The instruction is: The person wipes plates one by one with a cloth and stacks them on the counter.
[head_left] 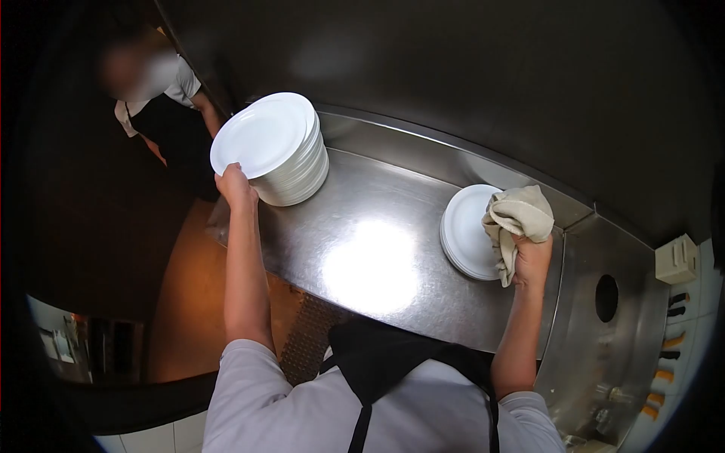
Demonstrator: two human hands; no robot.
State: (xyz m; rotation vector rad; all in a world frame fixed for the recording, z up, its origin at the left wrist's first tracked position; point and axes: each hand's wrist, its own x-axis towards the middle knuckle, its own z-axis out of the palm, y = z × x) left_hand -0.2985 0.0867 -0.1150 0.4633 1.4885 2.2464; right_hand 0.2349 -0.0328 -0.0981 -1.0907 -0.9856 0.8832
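Note:
On the left of the steel counter stands a tall stack of white plates. My left hand is closed on the near edge of the top plate, which lies on or just over the stack; the contact between them is hidden. My right hand is wrapped round a beige cloth. The cloth hangs beside the right edge of a shorter stack of white plates and covers part of it.
Beyond the counter's left end a person in a dark apron stands near the tall stack. To the right are a steel surface with a round dark hole, a beige wall box and several orange- and black-handled tools.

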